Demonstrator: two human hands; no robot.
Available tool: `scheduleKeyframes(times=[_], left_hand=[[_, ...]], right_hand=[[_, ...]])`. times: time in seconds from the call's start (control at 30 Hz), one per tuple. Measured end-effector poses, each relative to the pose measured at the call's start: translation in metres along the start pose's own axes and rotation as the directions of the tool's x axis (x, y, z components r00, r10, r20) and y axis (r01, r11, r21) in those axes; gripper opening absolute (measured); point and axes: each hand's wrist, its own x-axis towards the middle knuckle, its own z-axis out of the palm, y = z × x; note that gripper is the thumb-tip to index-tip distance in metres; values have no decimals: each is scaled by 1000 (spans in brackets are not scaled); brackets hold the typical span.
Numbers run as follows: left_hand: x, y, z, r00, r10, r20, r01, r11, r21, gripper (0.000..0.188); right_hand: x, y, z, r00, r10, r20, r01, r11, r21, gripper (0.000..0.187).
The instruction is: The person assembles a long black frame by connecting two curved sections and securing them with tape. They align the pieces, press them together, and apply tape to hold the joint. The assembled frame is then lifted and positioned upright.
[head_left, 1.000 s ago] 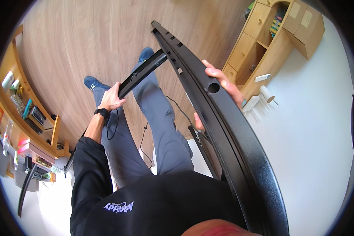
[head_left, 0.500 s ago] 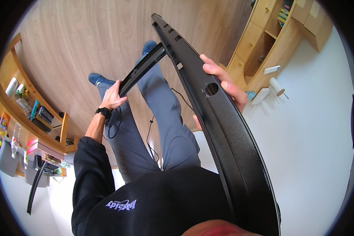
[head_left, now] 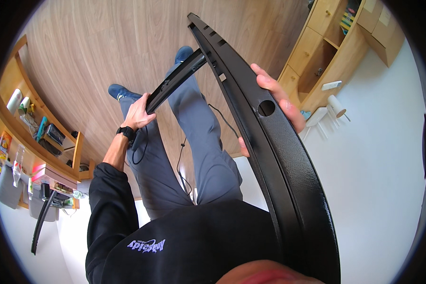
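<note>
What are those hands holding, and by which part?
The left hand grips the narrow black bar by its near end; the right hand holds the long black panel partway along, by both edges.

Your right hand (head_left: 286,104) is mostly hidden behind the black beam (head_left: 293,175) — only fingers show past one side and a tip of thumb past the other. Your right forearm is out of sight. The beam's near end runs off the lower edge. Your left hand (head_left: 137,112) has its fingertips concealed by the crossbar (head_left: 175,79). A cable (head_left: 220,112) passes behind the beam. The top edge cuts the cabinet (head_left: 312,45) and box (head_left: 382,35). Some small shelf items (head_left: 31,118) are indistinct.
</note>
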Motion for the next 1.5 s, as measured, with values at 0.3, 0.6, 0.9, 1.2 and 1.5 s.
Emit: scheduleKeyframes(times=[0.3,0.6,0.9,1.2,1.5], left_hand=[[0,1,-1,1000,-11,14,11,1000,2,73],[1,2,-2,1000,-12,18,12,1000,1,74],[4,1,-1,1000,-8,3,8,1000,-14,73],[3,4,-2,999,-41,5,41,999,-19,75],[1,6,2,996,-82,-33,81,997,-15,73]], right_hand=[[2,-1,-4,999,-2,40,3,1000,-28,97],[1,-1,-2,1000,-4,26,5,1000,-10,96],[-4,-1,3,999,14,-46,-14,1000,13,99],[-3,5,-2,999,-26,-29,26,1000,-17,103],[-1,-4,-6,1000,23,6,-23,999,-41,108]])
